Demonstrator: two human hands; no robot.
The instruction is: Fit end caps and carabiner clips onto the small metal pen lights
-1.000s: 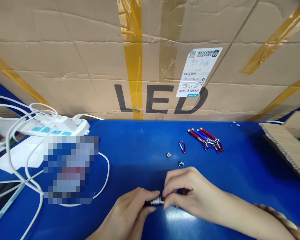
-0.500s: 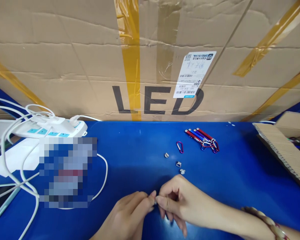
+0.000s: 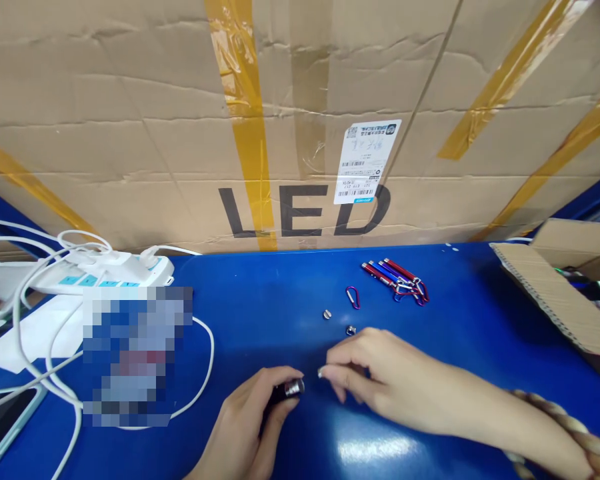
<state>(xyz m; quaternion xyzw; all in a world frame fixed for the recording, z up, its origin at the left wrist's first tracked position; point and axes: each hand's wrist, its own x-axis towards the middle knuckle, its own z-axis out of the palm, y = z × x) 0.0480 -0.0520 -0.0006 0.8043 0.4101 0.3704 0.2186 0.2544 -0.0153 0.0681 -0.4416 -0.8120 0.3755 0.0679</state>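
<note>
My left hand (image 3: 247,423) is closed around a dark keychain flashlight tube (image 3: 284,392), whose silver end points right, toward my other hand. Just right of that end, my right hand (image 3: 375,377) has its thumb and forefinger together. A tiny pale spot shows at their tips; whether it is a nail or a small part I cannot make out. Beyond the right hand lie a silver ring-like piece (image 3: 351,330), a small silver cap (image 3: 327,314) and a loose purple-red carabiner (image 3: 353,297). Several red and blue keychain flashlights (image 3: 393,275) with carabiners lie side by side farther back.
A big cardboard box (image 3: 155,133) marked LED walls off the back of the blue table (image 3: 260,300). To the left are a white power strip (image 3: 105,270), loose cables and a blurred-out item (image 3: 137,360). An open carton (image 3: 545,293) stands at right.
My hands have drawn apart from touching fingertips, and the flashlight's silver end now shows in the left one. A silver piece near the right hand is no longer visible. The view has shifted slightly.
</note>
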